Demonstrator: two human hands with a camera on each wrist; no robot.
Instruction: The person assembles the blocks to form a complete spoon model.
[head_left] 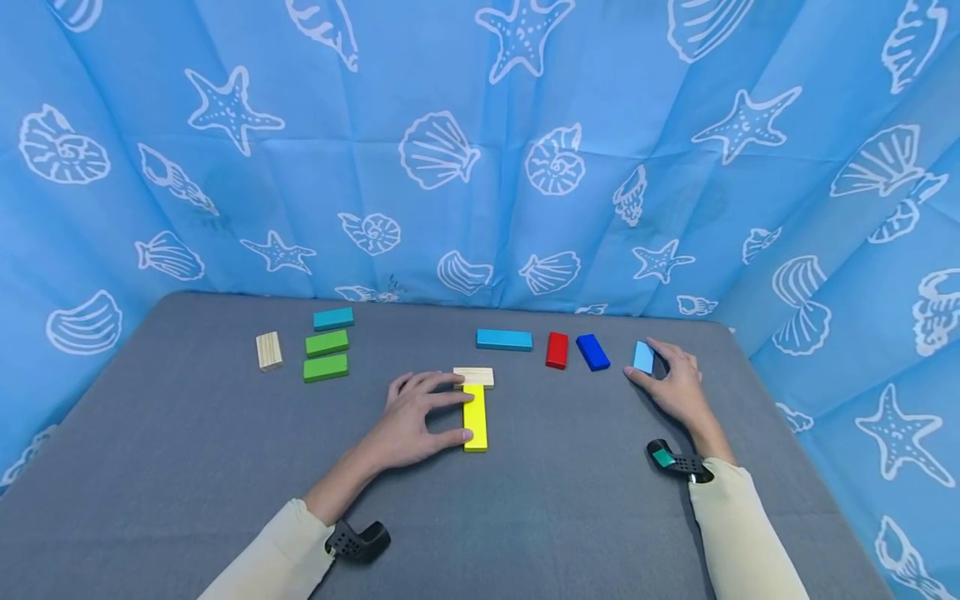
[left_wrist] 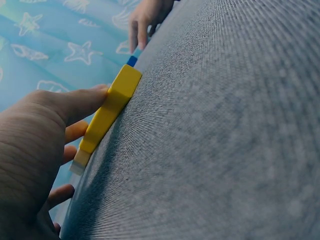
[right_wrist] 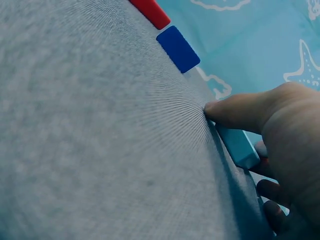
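Note:
My left hand (head_left: 416,421) rests against a yellow block (head_left: 476,421), its thumb and one finger touching that block along its left side. Another fingertip touches a plain wooden block (head_left: 483,377) lying crosswise at the yellow block's far end. In the left wrist view, the thumb lies fairly straight on the yellow block (left_wrist: 112,107). On the right, my right hand (head_left: 677,387) grips a light blue block (head_left: 643,357) between thumb and fingers, low at the tabletop. The right wrist view shows part of this light blue block (right_wrist: 237,145) behind the thumb.
Toward the back lie a teal block (head_left: 504,339), a red block (head_left: 557,350) and a dark blue block (head_left: 593,352). At left are another teal block (head_left: 333,318), two green blocks (head_left: 326,367) and a wooden block (head_left: 268,351). A patterned blue curtain (head_left: 337,192) hangs behind the grey table (head_left: 525,517).

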